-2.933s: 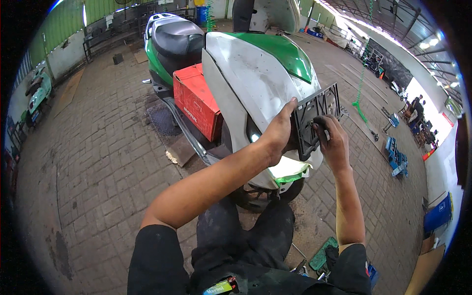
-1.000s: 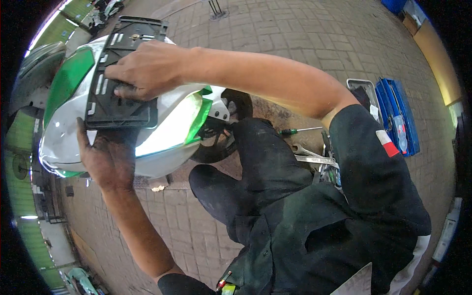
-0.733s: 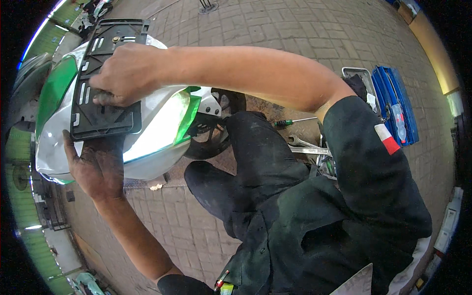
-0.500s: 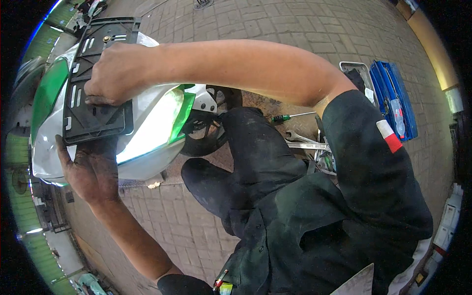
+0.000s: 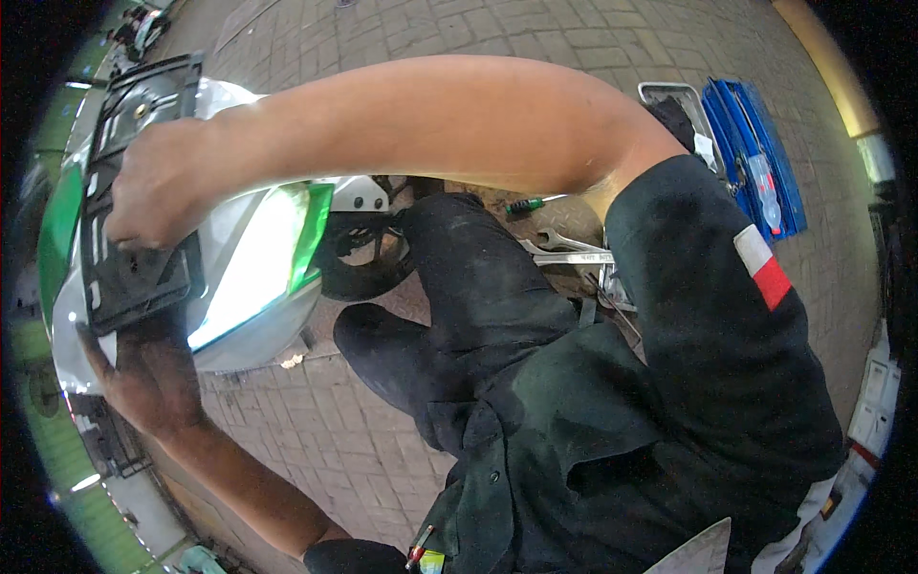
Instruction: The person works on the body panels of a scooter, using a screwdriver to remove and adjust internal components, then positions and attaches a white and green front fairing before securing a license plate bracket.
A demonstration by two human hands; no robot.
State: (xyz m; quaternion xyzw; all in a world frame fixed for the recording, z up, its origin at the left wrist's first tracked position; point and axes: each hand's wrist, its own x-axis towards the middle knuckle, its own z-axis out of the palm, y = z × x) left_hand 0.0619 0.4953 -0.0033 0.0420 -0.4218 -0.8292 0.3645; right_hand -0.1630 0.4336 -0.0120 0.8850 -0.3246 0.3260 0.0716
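A black plastic number plate holder [image 5: 143, 301] with slots and ribs lies against the front of a white and green motorcycle fairing [image 5: 229, 344] at the left. My right hand [image 5: 161, 182] rests over the middle of the holder, knuckles up, fingers curled and closed; what they grip, if anything, is hidden. A brass-coloured bolt head [image 5: 142, 111] shows on the holder just beyond that hand. From below comes my left hand [image 5: 158, 378], palm up and dirt-darkened. Its thumb lies by the holder's lower left corner, while its fingers go out of sight beneath the holder.
The lit headlight [image 5: 251, 273] faces my knees, with a black wheel [image 5: 368, 268] behind it. Right of my legs lie a green-handled screwdriver [image 5: 524, 205] and spanners [image 5: 574, 256]. Farther right are a blue toolbox [image 5: 789, 206] holding a clear bottle, and a metal tray [image 5: 660, 91].
My view has turned slightly, so the holder and both hands appear farther left and lower. The right hand has shifted a little toward me, uncovering more around the bolt head.
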